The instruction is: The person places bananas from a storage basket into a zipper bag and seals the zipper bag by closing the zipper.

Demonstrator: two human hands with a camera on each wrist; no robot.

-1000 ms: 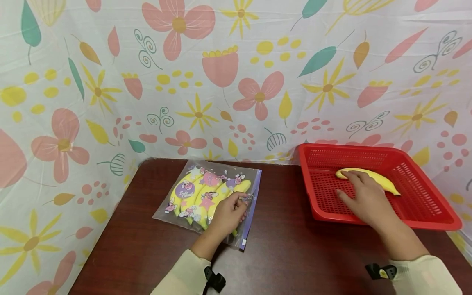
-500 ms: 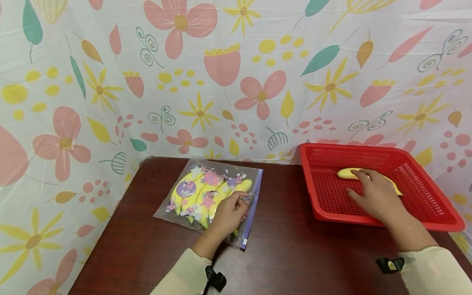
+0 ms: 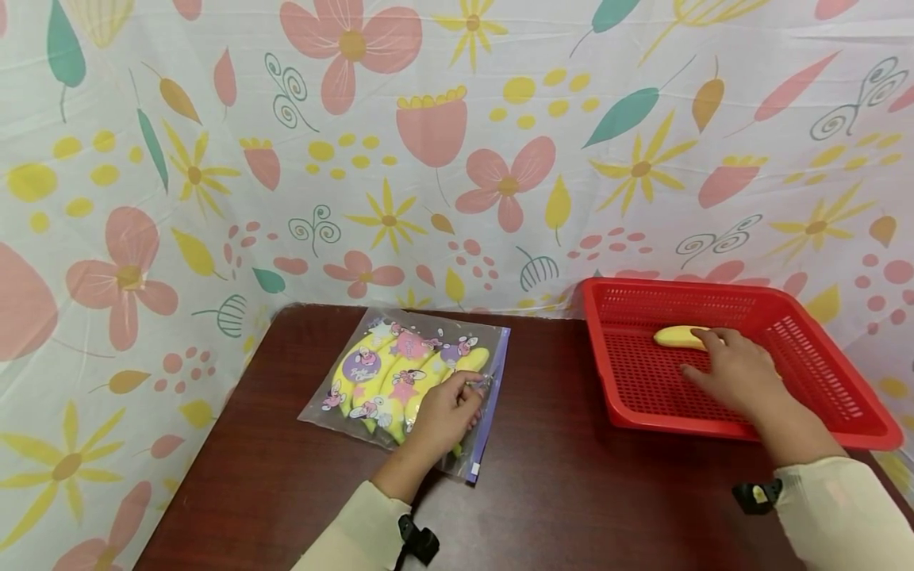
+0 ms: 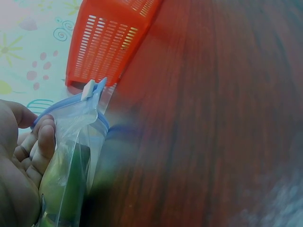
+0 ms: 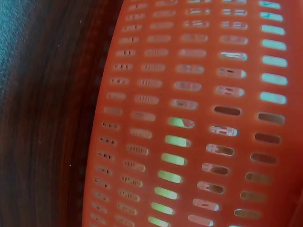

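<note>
On the left of the table lies a clear zip bag (image 3: 400,373) printed with cartoon figures, with several yellow bananas (image 3: 428,385) inside. My left hand (image 3: 446,412) pinches the bag near its purple zip edge; the left wrist view shows thumb and fingers at the blue-looking zip (image 4: 71,101). A single banana (image 3: 674,337) lies in the red basket (image 3: 603,373). Over it is my right hand (image 3: 743,377), fingers bent across the fruit and thumb apart on the near side. The hand covers much of this banana. No right fingers show in the right wrist view.
The slotted basket wall (image 5: 199,113) fills most of the right wrist view. A white zip slider (image 3: 475,469) sits at the bag's near corner. Behind the dark wooden table (image 3: 543,476) hangs a floral cloth (image 3: 428,198).
My right hand has moved right along the banana in the basket, covering more of its right end. The left hand and the bag have stayed put.
</note>
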